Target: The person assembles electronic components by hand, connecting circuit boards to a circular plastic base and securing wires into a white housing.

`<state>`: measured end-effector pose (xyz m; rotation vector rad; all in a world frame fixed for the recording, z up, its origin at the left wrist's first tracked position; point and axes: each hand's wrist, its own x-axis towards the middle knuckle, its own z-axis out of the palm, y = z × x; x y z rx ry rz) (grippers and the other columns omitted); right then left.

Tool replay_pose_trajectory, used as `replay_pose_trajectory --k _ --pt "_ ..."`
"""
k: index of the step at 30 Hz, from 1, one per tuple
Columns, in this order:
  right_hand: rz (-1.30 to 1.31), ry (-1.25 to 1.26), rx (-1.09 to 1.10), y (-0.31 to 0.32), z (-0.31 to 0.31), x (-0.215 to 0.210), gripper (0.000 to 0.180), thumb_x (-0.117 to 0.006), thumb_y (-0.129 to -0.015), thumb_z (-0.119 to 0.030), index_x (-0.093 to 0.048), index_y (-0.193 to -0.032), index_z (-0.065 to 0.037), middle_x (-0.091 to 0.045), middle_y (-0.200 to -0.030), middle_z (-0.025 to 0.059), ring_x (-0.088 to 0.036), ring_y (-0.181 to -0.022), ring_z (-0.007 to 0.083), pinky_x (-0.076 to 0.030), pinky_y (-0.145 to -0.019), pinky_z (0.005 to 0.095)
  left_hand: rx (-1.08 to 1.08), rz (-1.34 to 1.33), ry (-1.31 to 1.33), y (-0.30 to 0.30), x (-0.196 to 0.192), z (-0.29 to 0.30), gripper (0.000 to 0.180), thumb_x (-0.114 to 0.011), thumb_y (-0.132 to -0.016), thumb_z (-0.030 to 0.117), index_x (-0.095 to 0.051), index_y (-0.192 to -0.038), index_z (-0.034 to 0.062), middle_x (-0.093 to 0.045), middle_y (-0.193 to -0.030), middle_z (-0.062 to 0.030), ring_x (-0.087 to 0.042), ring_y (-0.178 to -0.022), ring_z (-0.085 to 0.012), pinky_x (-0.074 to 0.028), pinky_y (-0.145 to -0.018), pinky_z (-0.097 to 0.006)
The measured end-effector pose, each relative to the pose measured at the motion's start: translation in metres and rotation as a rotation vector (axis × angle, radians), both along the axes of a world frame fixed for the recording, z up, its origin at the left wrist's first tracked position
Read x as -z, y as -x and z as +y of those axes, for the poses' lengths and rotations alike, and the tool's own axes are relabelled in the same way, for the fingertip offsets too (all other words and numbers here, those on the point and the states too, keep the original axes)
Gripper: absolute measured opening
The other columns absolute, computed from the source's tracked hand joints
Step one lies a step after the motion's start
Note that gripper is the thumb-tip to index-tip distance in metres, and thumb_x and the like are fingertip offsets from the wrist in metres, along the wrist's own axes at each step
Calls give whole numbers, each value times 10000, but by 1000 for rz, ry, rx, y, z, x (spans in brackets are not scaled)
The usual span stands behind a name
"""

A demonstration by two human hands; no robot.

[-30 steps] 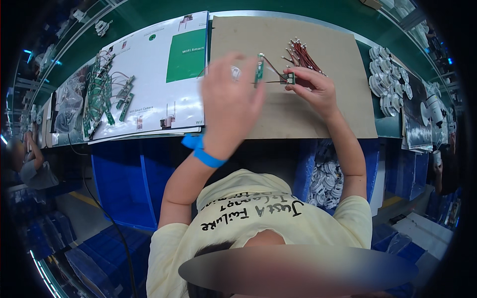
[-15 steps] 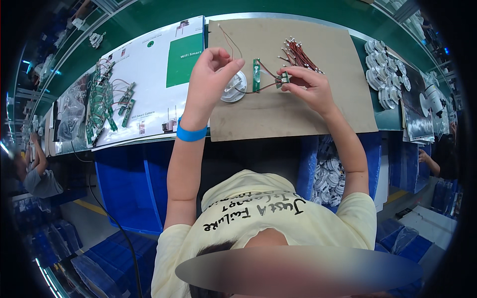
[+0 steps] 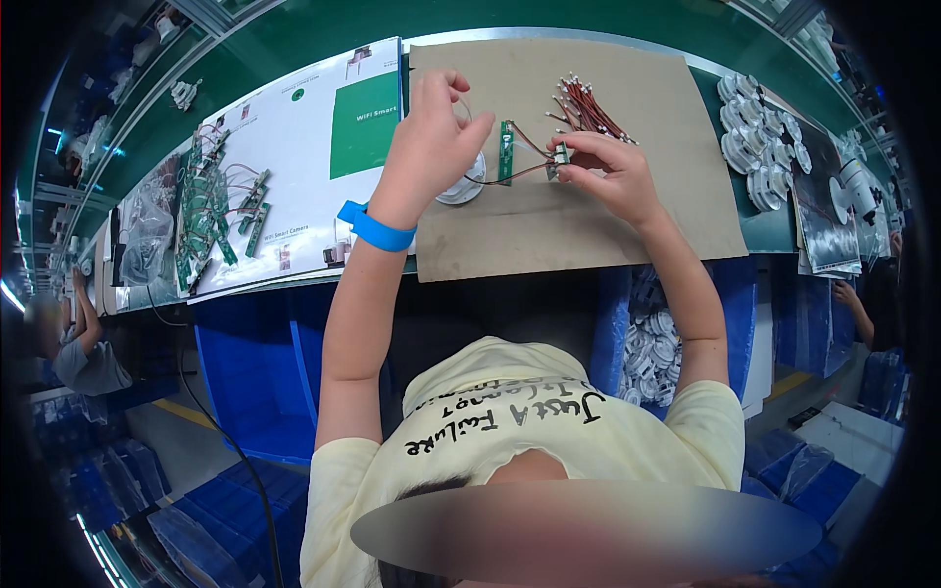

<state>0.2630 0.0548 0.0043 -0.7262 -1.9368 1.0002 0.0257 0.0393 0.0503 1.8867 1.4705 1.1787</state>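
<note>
On the brown cardboard mat (image 3: 647, 216), my right hand (image 3: 613, 176) pinches a small connector piece (image 3: 560, 157). Red-brown wires run from it to a narrow green circuit board (image 3: 507, 152) lying between my hands. My left hand (image 3: 426, 147), with a blue wristband (image 3: 375, 227) on the wrist, is raised with its fingertips pinched on a thin pale wire (image 3: 465, 106). A white round part (image 3: 463, 183) lies on the mat just below that hand. A bundle of red wires with white tips (image 3: 590, 110) rests beyond my right hand.
A white sheet with a green panel (image 3: 294, 157) lies left of the mat, with several green circuit boards (image 3: 218, 211) on it. Several white round parts (image 3: 763, 147) sit at the right. Blue bins (image 3: 255, 363) stand under the bench. A person (image 3: 83, 343) works at far left.
My left hand has moved off the green board to the left and lifted a thin wire, uncovering the white round part. My right hand has stayed on the connector.
</note>
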Motion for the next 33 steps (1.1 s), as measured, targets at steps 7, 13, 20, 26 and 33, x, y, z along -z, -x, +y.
replay_pose_trajectory --k 7,13,20,26,33 --pt "7 14 -1 -3 2 -2 303 -620 -798 39 -606 -1101 46 -639 -1042 114 -651 -790 141 -539 -711 237 2 37 -146 0 9 11 342 -618 -761 38 -435 -1049 10 -483 -1083 -133 -630 -759 -191 -493 -668 -303" --pt "9 11 4 -4 2 -1 305 -623 -796 35 -610 -1101 38 -642 -1039 106 -647 -773 134 -537 -701 238 -1 -648 26 -1 -32 -8 321 -619 -802 50 -408 -1028 -34 -573 -1010 -149 -632 -900 -183 -478 -781 -268" --pt "29 29 13 -6 1 -2 296 -621 -804 30 -610 -1099 35 -637 -1044 110 -647 -780 137 -537 -707 240 190 -684 113 -6 -30 -10 307 -530 -911 107 -456 -1159 -57 -612 -1115 -194 -612 -991 -201 -412 -921 -284" --pt "76 7 32 -2 3 0 290 -658 -792 -15 -635 -1080 6 -660 -954 84 -664 -746 119 -530 -662 218 281 -236 110 -25 -7 3 386 -481 -923 95 -468 -1281 -49 -647 -1086 -106 -569 -1039 -145 -393 -935 -250" --pt "103 7 48 -7 4 5 294 -659 -789 -15 -634 -1081 4 -658 -973 87 -669 -781 131 -533 -676 221 211 -400 175 -41 -10 -2 258 -556 -895 111 -622 -1104 -25 -687 -926 -106 -618 -929 -136 -450 -860 -247"
